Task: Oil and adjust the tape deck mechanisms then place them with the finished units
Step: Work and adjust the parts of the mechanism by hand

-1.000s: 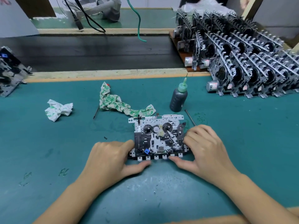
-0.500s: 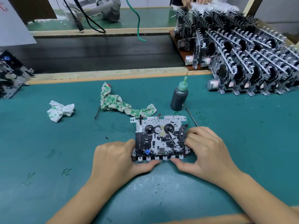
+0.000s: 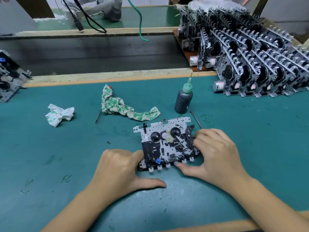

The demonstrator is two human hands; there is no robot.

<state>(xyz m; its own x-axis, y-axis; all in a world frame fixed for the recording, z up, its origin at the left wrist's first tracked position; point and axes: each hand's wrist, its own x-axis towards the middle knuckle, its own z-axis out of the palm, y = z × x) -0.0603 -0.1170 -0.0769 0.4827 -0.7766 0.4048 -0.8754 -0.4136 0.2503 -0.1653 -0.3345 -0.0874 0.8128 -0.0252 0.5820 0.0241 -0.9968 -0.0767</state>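
A tape deck mechanism (image 3: pixel 167 139), a white perforated metal plate with black reels and levers, lies flat on the green mat (image 3: pixel 250 139) at centre. My left hand (image 3: pixel 120 169) grips its lower left corner with curled fingers, the thumb stretched out on the mat below it. My right hand (image 3: pixel 215 156) holds the right side, fingers curled over the right edge and thumb against the front edge. A dark oil bottle (image 3: pixel 183 99) with a green needle tip stands just behind. The stacked finished units (image 3: pixel 250 61) fill the back right.
A green-printed rag (image 3: pixel 120 106) and a crumpled paper (image 3: pixel 59 114) lie behind on the left, with a thin tool (image 3: pixel 98 117) between them. A metal rod (image 3: pixel 196 119) lies by the bottle. Another mechanism (image 3: pixel 8 79) sits far left on the dark conveyor belt (image 3: pixel 100 52).
My left thumb has slid off the mechanism's front edge onto the mat. The mechanism has turned slightly, its right end further back. My right hand stays on the right side.
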